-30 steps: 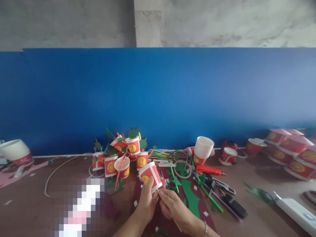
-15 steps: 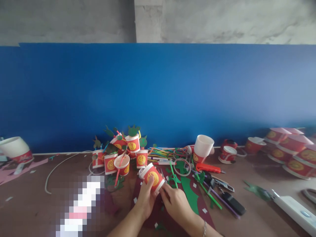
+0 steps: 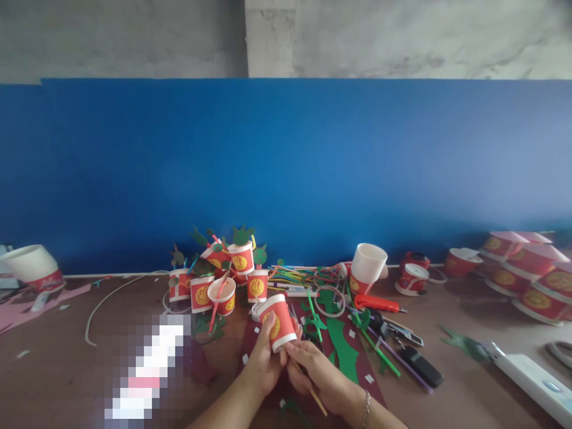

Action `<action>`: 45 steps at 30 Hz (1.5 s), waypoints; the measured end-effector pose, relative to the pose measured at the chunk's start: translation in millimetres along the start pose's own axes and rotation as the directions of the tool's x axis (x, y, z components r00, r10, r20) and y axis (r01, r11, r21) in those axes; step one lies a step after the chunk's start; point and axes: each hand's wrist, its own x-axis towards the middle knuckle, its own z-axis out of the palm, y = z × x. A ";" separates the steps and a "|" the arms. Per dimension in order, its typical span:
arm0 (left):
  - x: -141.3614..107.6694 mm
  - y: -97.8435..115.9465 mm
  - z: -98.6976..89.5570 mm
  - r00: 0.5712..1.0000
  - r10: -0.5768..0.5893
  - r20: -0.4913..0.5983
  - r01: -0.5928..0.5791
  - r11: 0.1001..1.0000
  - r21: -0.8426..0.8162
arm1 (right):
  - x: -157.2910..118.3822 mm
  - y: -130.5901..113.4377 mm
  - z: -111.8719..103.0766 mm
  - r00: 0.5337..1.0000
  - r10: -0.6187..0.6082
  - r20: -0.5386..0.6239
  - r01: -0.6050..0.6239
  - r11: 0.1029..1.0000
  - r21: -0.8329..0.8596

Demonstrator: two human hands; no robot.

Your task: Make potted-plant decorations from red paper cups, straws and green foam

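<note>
A red paper cup (image 3: 277, 320) with a yellow emblem is tilted in my left hand (image 3: 264, 362), whose fingers are wrapped round its side. My right hand (image 3: 315, 368) is closed on a thin wooden stick (image 3: 318, 402), which points down and right out of the fist. The fingertips of that hand touch the cup's lower white edge; the stick's upper end is hidden there. Both hands are over a dark red sheet (image 3: 308, 396) strewn with green paper scraps (image 3: 343, 351). Scissors, partly covered, lie just behind the cup.
Decorated cups (image 3: 223, 295) with straws and green cutouts cluster at back left. Behind lie colourful straws (image 3: 304, 275). On the right are stacked cups (image 3: 367, 267), a red utility knife (image 3: 378, 304), keys with a black fob (image 3: 422, 366) and a white glue gun (image 3: 531, 381).
The cup has turned more upright in my left hand. My right hand has rolled over, and the wooden stick now shows below it.
</note>
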 end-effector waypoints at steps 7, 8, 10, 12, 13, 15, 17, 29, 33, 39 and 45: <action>-2.4 4.0 -1.8 0.995 -0.011 0.099 -0.004 0.989 0.146 | -1.6 -1.8 -6.8 0.910 -0.348 -0.226 0.093 0.703 -0.705; -2.1 3.8 -2.2 0.995 0.018 0.102 -0.034 0.988 0.151 | -2.8 -1.6 -8.3 0.895 -0.392 -0.215 0.070 0.598 -0.799; -1.4 2.8 -2.9 0.994 0.070 0.081 -0.082 0.985 0.152 | -5.0 -0.6 -10.6 0.897 -0.404 -0.180 0.013 0.432 -0.902; -0.5 1.4 -3.6 0.994 0.101 0.035 -0.105 0.982 0.155 | -5.8 1.2 -11.7 0.915 -0.375 -0.150 -0.011 0.348 -0.938; 0.0 0.7 -3.9 0.994 0.111 0.015 -0.111 0.981 0.159 | -5.4 2.3 -11.8 0.922 -0.360 -0.145 -0.014 0.342 -0.939; 1.3 -0.6 -4.6 0.992 0.122 -0.011 -0.119 0.978 0.169 | -3.1 4.5 -11.4 0.928 -0.342 -0.147 0.013 0.423 -0.906; 2.8 -1.7 -5.2 0.992 0.122 -0.029 -0.114 0.976 0.183 | 0.0 6.1 -10.4 0.941 -0.296 -0.163 0.056 0.613 -0.788; 0.9 0.7 -3.7 0.994 -0.067 0.092 0.057 0.992 0.111 | 1.2 3.2 -0.9 0.998 -0.015 -0.065 0.013 1.000 -0.023; 1.4 4.0 -6.4 0.990 -0.023 0.138 -0.003 0.983 0.183 | 1.8 1.6 -5.4 0.938 -0.249 -0.241 0.119 0.885 -0.450; -0.5 1.4 -4.1 0.995 0.061 0.081 -0.078 0.969 0.236 | 2.8 9.9 -8.7 0.909 -0.343 -0.236 0.110 0.745 -0.658; 6.6 6.2 -5.0 0.980 0.200 0.003 -0.198 0.971 0.133 | 0.4 -7.8 -18.2 0.997 0.081 0.018 -0.077 0.980 -0.186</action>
